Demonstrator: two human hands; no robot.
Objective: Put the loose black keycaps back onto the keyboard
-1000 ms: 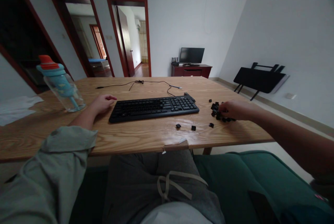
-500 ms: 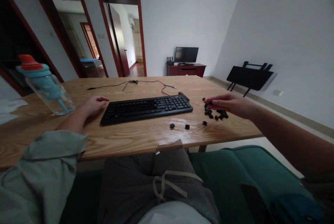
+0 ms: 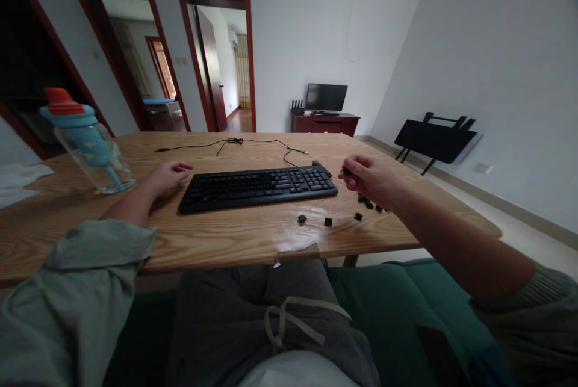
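Note:
A black keyboard [image 3: 259,189] lies on the wooden table, with dark gaps showing in its main key area. My right hand [image 3: 366,180] is raised just right of the number pad, thumb and fingers pinching a small black keycap [image 3: 347,171]. Below and behind that hand sits a pile of loose keycaps [image 3: 369,205], partly hidden by it. Three more lie apart near the table's front: a left one [image 3: 302,218], a middle one [image 3: 328,222] and a right one [image 3: 358,216]. My left hand [image 3: 169,177] rests on the table by the keyboard's left end, fingers loosely apart, holding nothing.
A clear bottle [image 3: 97,152] with a blue and orange lid stands at the left beside white paper [image 3: 20,185]. A thin cable [image 3: 266,141] runs behind the keyboard. Brown tape [image 3: 298,253] covers part of the table's front edge.
My right hand has moved left from the keycap pile towards the keyboard, now with a keycap in its pinch. My left hand has stayed by the keyboard's left end. The view has shifted slightly.

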